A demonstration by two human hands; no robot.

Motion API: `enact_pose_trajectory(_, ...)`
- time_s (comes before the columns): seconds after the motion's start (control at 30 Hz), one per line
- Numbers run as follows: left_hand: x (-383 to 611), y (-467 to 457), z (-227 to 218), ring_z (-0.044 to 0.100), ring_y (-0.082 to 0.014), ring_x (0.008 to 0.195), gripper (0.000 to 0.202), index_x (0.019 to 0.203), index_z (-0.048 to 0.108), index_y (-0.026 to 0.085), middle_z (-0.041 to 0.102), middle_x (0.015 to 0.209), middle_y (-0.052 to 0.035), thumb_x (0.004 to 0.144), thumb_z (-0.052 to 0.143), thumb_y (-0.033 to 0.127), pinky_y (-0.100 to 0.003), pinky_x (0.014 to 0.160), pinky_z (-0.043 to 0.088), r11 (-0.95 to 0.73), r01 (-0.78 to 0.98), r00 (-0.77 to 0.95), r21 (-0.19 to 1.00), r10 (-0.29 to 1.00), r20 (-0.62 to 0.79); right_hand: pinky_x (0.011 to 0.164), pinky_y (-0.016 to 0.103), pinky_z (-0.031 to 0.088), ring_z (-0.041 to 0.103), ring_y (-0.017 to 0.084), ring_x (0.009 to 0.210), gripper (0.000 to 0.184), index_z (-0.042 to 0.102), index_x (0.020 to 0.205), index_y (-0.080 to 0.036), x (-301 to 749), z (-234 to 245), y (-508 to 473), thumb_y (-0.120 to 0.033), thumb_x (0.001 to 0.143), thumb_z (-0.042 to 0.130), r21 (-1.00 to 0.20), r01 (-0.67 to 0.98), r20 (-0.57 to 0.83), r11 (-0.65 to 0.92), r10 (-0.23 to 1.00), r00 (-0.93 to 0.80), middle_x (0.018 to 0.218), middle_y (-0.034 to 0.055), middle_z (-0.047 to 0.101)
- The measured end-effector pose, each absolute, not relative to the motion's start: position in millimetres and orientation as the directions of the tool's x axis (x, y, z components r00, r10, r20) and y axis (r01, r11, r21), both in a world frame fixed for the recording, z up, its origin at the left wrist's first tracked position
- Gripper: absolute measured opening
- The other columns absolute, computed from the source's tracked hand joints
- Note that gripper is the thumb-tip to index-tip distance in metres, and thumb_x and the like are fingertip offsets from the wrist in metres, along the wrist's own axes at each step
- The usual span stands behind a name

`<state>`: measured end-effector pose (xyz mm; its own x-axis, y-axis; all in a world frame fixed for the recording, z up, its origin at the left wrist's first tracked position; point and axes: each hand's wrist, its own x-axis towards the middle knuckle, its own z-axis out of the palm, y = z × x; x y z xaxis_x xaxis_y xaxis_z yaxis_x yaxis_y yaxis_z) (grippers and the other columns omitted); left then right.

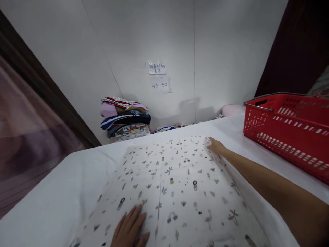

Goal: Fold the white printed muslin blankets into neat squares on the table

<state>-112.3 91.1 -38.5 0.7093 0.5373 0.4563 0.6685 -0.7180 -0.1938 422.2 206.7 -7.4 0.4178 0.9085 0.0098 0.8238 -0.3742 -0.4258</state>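
A white cloth (pixel 177 185) printed with small palms, flamingos, pineapples and rainbows lies spread over the white-covered table (pixel 64 181). A crease runs down its middle. My left hand (pixel 130 228) rests flat on its near part, fingers stretched out and slightly apart. Over at the far right corner, my right hand (pixel 215 145) pinches the edge of the cloth between thumb and fingers. The cloth's right side looks layered and a little wrinkled along my forearm. Its near edge runs out of the picture.
A red plastic basket (pixel 285 137) with a metal handle stands on the table at the right. Behind the table's far edge rises a stack of folded fabrics (pixel 125 118). Paper notes (pixel 161 84) hang on the wall; a pinkish curtain (pixel 31 144) is at the left.
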Motion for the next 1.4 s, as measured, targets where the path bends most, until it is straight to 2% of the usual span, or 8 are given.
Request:
enact_pose_trajectory(0.23,-108,82,-32,0.053,-0.0238,0.113,0.05,0.126,0.05,0.027,0.051,0.13,-0.0049,0.079,0.054,0.045,-0.036,0.087,0.049,-0.718,0.681,0.701,-0.144,0.581,0.414,0.081,0.029,0.041,0.053,0.025,0.105,0.065,0.028,0.139,-0.015,424,0,200,-0.029,0.081,0.054,-0.393,0.836,-0.019,-0.383,0.912,0.41,0.117,0.015,0.057)
enact_pose_trajectory(0.47,-102,75,-20,0.048,-0.0234,0.119,0.048,0.126,0.05,0.027,0.046,0.135,-0.0043,0.08,0.052,0.042,-0.038,0.094,0.046,-0.689,0.72,0.663,-0.081,0.649,0.373,0.076,0.029,0.042,0.057,0.024,0.097,0.072,0.026,0.14,-0.015,418,6,184,-0.045,0.081,0.052,-0.359,0.837,-0.062,-0.413,0.905,0.421,0.111,0.0132,0.059)
enact_pose_trajectory(0.77,-102,72,-29,0.046,-0.0227,0.121,0.047,0.127,0.048,0.027,0.046,0.135,-0.0046,0.082,0.05,0.042,-0.038,0.097,0.043,-0.659,0.749,0.617,-0.063,0.659,0.43,0.071,0.034,0.041,0.059,0.027,0.087,0.056,0.024,0.14,-0.019,392,6,156,-0.032,0.087,0.038,-0.227,0.889,-0.03,-0.397,0.916,0.401,0.098,0.0147,0.063)
enact_pose_trajectory(0.83,-105,71,-29,0.047,-0.0216,0.12,0.049,0.129,0.047,0.028,0.047,0.134,-0.0039,0.082,0.051,0.041,-0.035,0.096,0.043,-0.659,0.748,0.63,-0.084,0.664,0.402,0.073,0.037,0.042,0.058,0.028,0.09,0.057,0.025,0.14,-0.018,392,7,158,-0.03,0.086,0.04,-0.192,0.905,-0.004,-0.379,0.923,0.386,0.101,0.0162,0.061)
enact_pose_trajectory(0.93,-107,70,-29,0.049,-0.0208,0.118,0.052,0.132,0.043,0.027,0.047,0.134,-0.0033,0.082,0.051,0.041,-0.033,0.093,0.045,-0.659,0.737,0.65,-0.15,0.631,0.424,0.084,0.042,0.038,0.046,0.031,0.11,0.056,0.031,0.137,-0.016,391,11,170,-0.023,0.083,0.044,-0.138,0.947,0.079,-0.292,0.949,0.304,0.122,0.0186,0.051)
enact_pose_trajectory(1.03,-105,69,-28,0.049,-0.021,0.117,0.054,0.133,0.041,0.027,0.046,0.134,-0.0029,0.082,0.051,0.042,-0.034,0.091,0.046,-0.634,0.738,0.662,-0.231,0.614,0.431,0.097,0.037,0.031,0.035,0.026,0.122,0.046,0.041,0.131,-0.017,383,13,195,-0.019,0.085,0.042,-0.105,0.983,0.138,-0.153,0.976,0.167,0.135,0.0128,0.041)
enact_pose_trajectory(1.27,-111,73,-34,0.051,-0.0189,0.116,0.051,0.13,0.045,0.028,0.049,0.132,-0.0018,0.082,0.049,0.045,-0.031,0.09,0.045,-0.622,0.703,0.711,-0.347,0.599,0.367,0.097,0.034,0.031,0.039,0.023,0.119,0.036,0.053,0.121,-0.018,355,5,271,-0.018,0.087,0.04,-0.104,0.994,0.158,-0.014,0.987,0.031,0.127,0.0089,0.051)
enact_pose_trajectory(1.4,-113,73,-50,0.05,-0.0189,0.116,0.046,0.125,0.049,0.03,0.051,0.13,-0.0004,0.082,0.048,0.045,-0.033,0.094,0.042,-0.575,0.758,0.651,-0.308,0.643,0.404,0.089,0.035,0.036,0.047,0.025,0.108,0.03,0.059,0.111,-0.016,348,1,291,-0.018,0.086,0.044,-0.075,0.997,0.126,-0.01,0.992,0.019,0.113,0.0124,0.058)
